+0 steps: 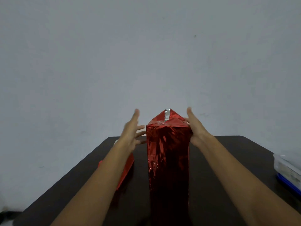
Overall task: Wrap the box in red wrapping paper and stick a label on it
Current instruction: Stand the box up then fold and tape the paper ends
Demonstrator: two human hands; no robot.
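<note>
Starting nearest you, your two bare forearms run forward over the dark counter, one on each side of the wrapped box. The box rises from the bottom edge of the view with its base cut off, and red foil paper already covers its long sides. A loose offcut of red paper lies just left of the box, partly under your left forearm. Off at the right edge sits a clear plastic container with a blue lid, well apart from the work. Further on, your right grip lies flat against the box's upper right edge with its fingers straight, holding nothing, probably to steady the box and keep that side fold down. Your left grip is spread wide and empty just beside the upper left corner; it is blurred, so you cannot tell whether its fingertips touch the foil. Between them the triangular end flap stands up unfolded, showing a strip of silver, so closing this end looks like the step in hand. No label shows. Beyond is the plain grey wall.
</note>
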